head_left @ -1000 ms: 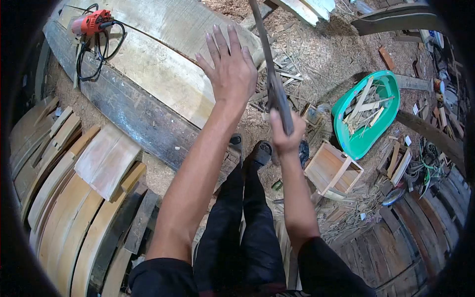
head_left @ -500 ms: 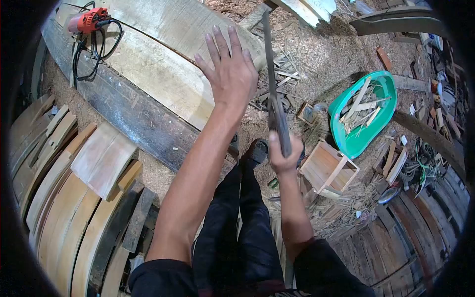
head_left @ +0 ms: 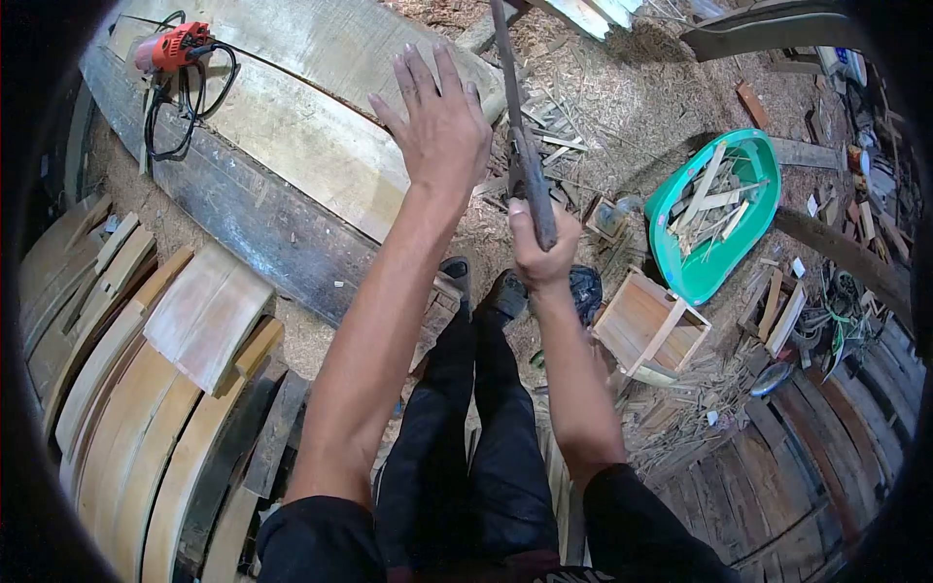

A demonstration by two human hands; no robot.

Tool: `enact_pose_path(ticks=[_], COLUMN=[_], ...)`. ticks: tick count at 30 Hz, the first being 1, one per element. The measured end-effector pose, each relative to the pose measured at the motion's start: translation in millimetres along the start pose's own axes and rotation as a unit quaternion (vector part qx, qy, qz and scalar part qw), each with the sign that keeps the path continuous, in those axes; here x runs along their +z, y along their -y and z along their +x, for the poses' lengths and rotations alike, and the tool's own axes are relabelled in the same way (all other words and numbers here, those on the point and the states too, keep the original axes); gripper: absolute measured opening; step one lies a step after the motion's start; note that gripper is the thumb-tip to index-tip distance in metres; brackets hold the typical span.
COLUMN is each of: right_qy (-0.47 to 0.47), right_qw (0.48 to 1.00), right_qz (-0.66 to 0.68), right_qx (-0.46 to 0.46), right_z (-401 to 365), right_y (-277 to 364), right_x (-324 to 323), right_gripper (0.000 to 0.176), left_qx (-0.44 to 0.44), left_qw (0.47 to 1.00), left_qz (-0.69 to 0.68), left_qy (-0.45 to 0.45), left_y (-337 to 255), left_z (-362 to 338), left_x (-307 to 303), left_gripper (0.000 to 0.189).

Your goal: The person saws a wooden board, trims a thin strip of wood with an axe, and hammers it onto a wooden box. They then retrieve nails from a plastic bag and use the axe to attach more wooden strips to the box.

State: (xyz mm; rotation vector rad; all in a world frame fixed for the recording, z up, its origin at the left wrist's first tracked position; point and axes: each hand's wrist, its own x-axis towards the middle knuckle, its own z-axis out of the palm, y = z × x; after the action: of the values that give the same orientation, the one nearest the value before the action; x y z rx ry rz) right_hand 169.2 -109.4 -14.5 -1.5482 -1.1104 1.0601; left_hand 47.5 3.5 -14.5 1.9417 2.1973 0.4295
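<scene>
My left hand (head_left: 439, 131) lies spread over the end of a pale wooden board (head_left: 321, 58), its fingers stretched out and pointing away from me. Right of it, my right hand (head_left: 546, 251) is wrapped around the handle of a long, narrow saw (head_left: 526, 160), seen almost edge-on. The saw points away from me and passes beside the board's end, its far tip running out of the top of the view. Next to that board, a second pale plank (head_left: 292, 126) rests on a dark, worn plank (head_left: 243, 214).
An orange power tool (head_left: 183, 47) with a black cord sits on the planks at the upper left. A green tub (head_left: 702, 277) of wood offcuts stands right, beside a small wooden box (head_left: 646, 321). Stacked boards (head_left: 146, 408) line the left; sawdust and scraps cover the floor.
My right hand has moved forward and slightly left with the saw, which slides further past the board's end. My left hand has shifted a little left in view.
</scene>
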Motion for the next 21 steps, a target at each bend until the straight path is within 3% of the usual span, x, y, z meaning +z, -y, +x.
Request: enact_pose_path(ticks=[4, 8, 13, 21], right_qy=[0.016, 0.018, 0.017, 0.033], right_qw=[0.999, 0.999, 0.998, 0.998], right_qz=[0.016, 0.032, -0.056, -0.039], right_qx=[0.042, 0.039, -0.028, 0.044], right_z=[7.7, 13.3, -47.7, -10.6], right_y=[6.7, 2.6, 16.9, 29.2], right_x=[10.1, 7.8, -26.5, -16.4], right_gripper=[0.019, 0.026, 0.024, 0.016], left_qx=[-0.026, -0.059, -0.059, -0.066], left_qw=[0.999, 0.998, 0.998, 0.997], left_qz=[-0.029, -0.028, -0.001, 0.021], left_qy=[0.002, 0.002, 0.004, 0.036], left_y=[0.7, -1.6, -4.4, -6.5], left_z=[11.1, 18.7, 15.6, 19.3], left_x=[-2.4, -2.1, 1.1, -5.1], left_gripper=[0.058, 0.058, 0.058, 0.059])
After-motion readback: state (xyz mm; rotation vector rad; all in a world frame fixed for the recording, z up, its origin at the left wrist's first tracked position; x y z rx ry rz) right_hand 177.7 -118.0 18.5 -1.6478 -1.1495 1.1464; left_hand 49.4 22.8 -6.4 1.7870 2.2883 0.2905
